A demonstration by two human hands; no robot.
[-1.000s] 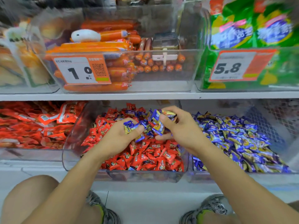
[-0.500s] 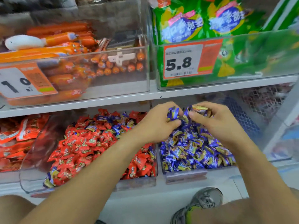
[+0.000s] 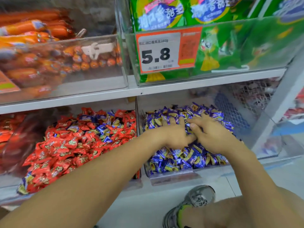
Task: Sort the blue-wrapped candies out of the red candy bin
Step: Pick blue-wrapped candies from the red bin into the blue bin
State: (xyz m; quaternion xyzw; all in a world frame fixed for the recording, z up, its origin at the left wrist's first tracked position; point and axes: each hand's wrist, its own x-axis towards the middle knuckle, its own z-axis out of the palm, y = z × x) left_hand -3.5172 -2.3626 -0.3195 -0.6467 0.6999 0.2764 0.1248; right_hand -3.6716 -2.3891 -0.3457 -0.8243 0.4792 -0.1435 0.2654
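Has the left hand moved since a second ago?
Yes. The left hand went rightward, from above the red candy bin to the blue candy bin.

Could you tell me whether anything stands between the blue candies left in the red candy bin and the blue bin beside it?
Only the clear divider wall where the two bins meet, so the blue strays in the red candy bin must be lifted over it. Both hands, left hand and right hand, are above the blue bin.
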